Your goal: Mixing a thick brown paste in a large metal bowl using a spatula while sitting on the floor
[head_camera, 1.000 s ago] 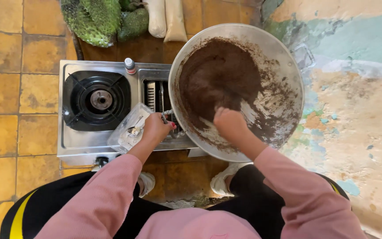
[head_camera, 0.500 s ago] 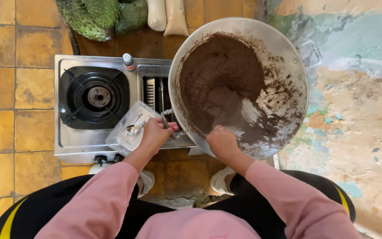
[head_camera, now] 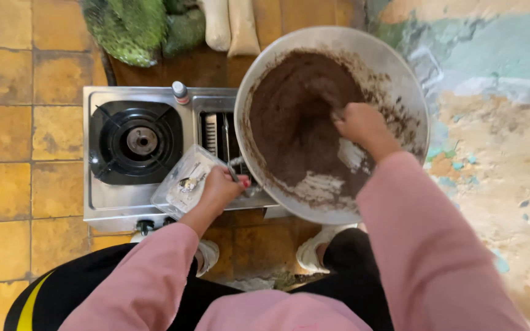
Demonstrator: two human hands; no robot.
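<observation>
Pan (head_camera: 400, 73) atop steel stove (head_camera: 102, 202); yellow floor tiles (head_camera: 7, 73), stained wall (head_camera: 504, 141).

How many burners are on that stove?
2 likely. One burner sits bare on the stove's left side. A second seems to lie under the pan; only its grate edge shows.

A steel gas stove (head_camera: 154, 153) sits just beyond the left hand (head_camera: 222, 190), its black burner (head_camera: 137, 142) to that hand's left. A small bottle (head_camera: 181, 92) stands at the stove's far edge. Farther off lie green bumpy vegetables (head_camera: 133, 27) and pale sacks (head_camera: 231, 24) on yellow floor tiles (head_camera: 7, 122).
</observation>
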